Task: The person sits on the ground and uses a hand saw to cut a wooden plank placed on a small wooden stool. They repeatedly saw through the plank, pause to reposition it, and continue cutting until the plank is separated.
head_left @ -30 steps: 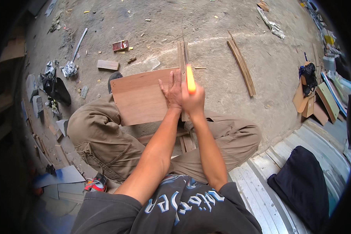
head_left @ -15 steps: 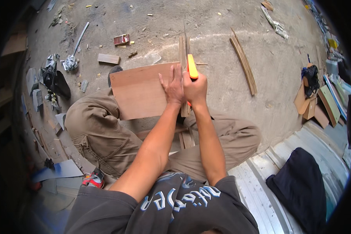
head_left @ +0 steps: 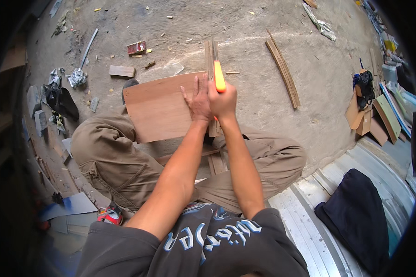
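My right hand (head_left: 223, 100) is closed round the yellow-orange handle of a hand saw (head_left: 219, 78). Its narrow dark blade points away from me, close along a thin wooden strip (head_left: 208, 55). The strip lies lengthwise at the right edge of a flat reddish-brown wooden board (head_left: 157, 108). My left hand (head_left: 199, 102) rests flat, fingers spread, on the board's right part beside the strip. It holds nothing, and its edge meets my right hand. The board lies across my bent legs, and my hands hide much of the blade and the strip's middle.
Long wooden strips (head_left: 284, 74) lie on the concrete floor at right. A small wood block (head_left: 122, 71), a red box (head_left: 137, 47) and crumpled foil (head_left: 77, 77) lie to the left. Dark cloth (head_left: 356, 217) covers part of a ridged metal sheet (head_left: 305, 217) at lower right.
My right hand and the saw have shifted slightly away from me along the strip. My left hand stays flat on the board. The whole view has moved a little.
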The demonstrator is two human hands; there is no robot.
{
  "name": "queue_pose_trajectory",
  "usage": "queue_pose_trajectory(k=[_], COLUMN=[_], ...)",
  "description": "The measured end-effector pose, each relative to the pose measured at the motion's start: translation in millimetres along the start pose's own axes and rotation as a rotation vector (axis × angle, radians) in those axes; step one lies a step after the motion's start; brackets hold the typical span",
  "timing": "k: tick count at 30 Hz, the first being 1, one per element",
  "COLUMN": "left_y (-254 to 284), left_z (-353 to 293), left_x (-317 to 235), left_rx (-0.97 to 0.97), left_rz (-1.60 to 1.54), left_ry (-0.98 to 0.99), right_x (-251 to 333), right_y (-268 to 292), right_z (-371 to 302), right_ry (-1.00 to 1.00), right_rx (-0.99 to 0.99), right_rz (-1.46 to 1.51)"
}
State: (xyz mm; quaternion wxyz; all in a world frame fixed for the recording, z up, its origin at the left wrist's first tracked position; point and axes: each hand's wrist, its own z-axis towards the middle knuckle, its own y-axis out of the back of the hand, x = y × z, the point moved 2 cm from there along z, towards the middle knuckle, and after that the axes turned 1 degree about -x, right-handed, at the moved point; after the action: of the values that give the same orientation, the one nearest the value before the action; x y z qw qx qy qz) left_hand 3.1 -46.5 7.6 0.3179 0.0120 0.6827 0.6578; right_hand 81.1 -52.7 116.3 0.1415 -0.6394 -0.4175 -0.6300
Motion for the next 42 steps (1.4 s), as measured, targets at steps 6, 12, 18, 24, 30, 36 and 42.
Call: queue_pose_trajectory(k=[6, 12, 18, 24, 30, 36, 42], left_y=[13.1, 8.1, 1.7, 16.5, -0.1, -1.2, 11.8], left_z=[-3.3, -3.0, -2.7, 1.2, -4.6, -5.8, -3.9], left_x=[10.6, 13.7, 4.2, 2.9, 17.7, 12.2, 0.2], left_rx=[-0.062, -0.058, -0.028, -0.002, -0.048, -0.026, -0.004], left_rz=[-0.201, -0.155, 0.067, -0.181, -0.121, -0.004, -0.184], left_ry=[0.138, 0.115, -0.024, 0.107, 0.094, 0.046, 0.100], right_x=[8.0, 27.9, 7.6, 10.0, -7.5, -16.2, 9.5], right_y=[60.8, 69.7, -2.7, 87.4, 18.2, 8.9, 72.0], right_z=[-154.7, -151.4, -12.7, -203.0, -81.3, -64.2, -210.4], right_ry=[0.006, 0.057, -0.038, 0.001, 0.053, 0.051, -0.053], right_rx=[0.163, 0.101, 0.024, 0.143, 0.091, 0.065, 0.030], right_rz=[0.003, 0.026, -0.021, -0.049, 0.035, 0.028, -0.011])
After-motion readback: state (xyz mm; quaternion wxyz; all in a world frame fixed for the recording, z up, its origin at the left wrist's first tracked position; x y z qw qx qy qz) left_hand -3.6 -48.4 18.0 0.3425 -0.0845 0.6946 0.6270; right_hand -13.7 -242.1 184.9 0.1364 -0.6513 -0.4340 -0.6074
